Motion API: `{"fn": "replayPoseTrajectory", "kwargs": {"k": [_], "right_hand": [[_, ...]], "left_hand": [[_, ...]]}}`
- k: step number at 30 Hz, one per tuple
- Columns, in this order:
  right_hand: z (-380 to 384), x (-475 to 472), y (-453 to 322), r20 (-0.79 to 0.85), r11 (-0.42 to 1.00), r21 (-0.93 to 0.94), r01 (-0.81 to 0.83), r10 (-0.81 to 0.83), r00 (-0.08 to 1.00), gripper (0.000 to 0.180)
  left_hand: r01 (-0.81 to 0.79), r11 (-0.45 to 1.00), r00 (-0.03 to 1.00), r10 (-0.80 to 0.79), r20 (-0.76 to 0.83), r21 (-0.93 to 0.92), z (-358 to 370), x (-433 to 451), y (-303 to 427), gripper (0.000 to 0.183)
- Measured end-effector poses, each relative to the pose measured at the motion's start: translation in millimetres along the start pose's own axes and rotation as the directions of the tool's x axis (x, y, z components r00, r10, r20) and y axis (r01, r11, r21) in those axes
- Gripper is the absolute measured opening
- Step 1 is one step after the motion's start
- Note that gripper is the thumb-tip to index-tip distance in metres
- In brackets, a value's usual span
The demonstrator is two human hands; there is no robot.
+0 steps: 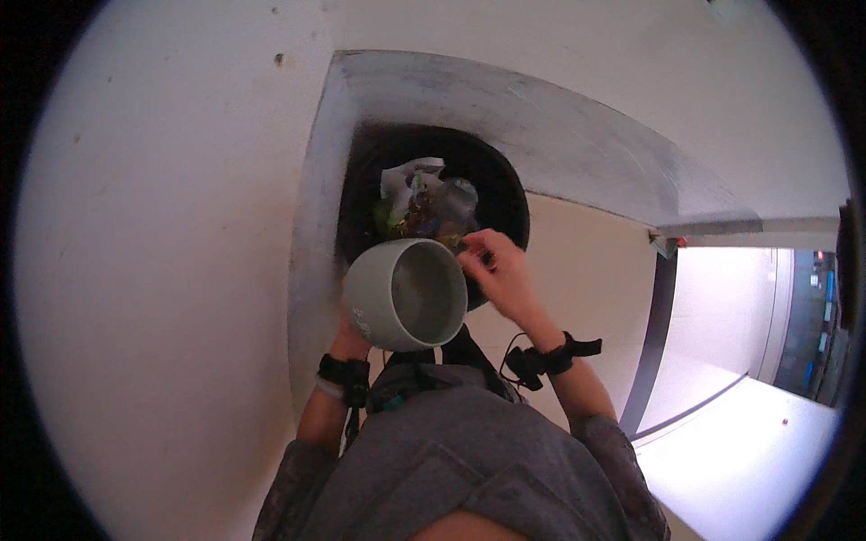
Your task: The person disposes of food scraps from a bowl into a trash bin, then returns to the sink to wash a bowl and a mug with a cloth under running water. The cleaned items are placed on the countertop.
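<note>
A pale grey-green pot (369, 291), rounded and bearing small white marks on its side, is tilted with its mouth to the right. My left hand (353, 338) grips it from the left and below, the fingers mostly hidden behind it. Inside, the wall looks dull with faint brownish smears. Just right of the rim is my right hand (502, 277), thumb and fingers bent close together; whether something small is between them is unclear. Both hands are above a round black bin (504, 182) holding crumpled white wrapping (406, 182), a clear plastic piece (460, 196) and mixed scraps.
The bin stands in a corner between a white left wall (169, 237) and a far wall (575, 67), both with a grey lower band (440, 88). Beige floor tiles (588, 270) lie to the right, crossed by a dark strip (653, 338) before a bright doorway.
</note>
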State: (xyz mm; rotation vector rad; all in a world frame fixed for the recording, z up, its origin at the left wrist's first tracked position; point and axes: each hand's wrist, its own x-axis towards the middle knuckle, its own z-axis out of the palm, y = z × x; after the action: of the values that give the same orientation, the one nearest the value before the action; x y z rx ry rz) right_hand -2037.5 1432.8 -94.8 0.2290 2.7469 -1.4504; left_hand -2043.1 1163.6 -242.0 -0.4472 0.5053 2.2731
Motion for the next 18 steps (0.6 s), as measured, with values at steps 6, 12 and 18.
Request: {"fn": "replayPoseTrajectory", "kwargs": {"k": [6,12,18], "right_hand": [[7,-29,1,-0.09,0.943,-0.321,0.088,-0.122,0.988,0.038],[-41,-84,20,-0.523,0.974,-0.201,-0.104,-0.017,0.852,0.019],[-47,-190,64,-0.497,0.947,-0.284,-0.147,-0.014,0.867,0.035]], "left_hand": [[0.045,0.987,0.996,-0.032,-0.086,0.151,49,-1,-17,0.057],[0.156,0.913,0.983,-0.107,-0.148,0.378,97,-33,-36,0.059],[0.314,0.921,0.922,-0.354,0.157,0.232,81,-62,-82,0.063]]}}
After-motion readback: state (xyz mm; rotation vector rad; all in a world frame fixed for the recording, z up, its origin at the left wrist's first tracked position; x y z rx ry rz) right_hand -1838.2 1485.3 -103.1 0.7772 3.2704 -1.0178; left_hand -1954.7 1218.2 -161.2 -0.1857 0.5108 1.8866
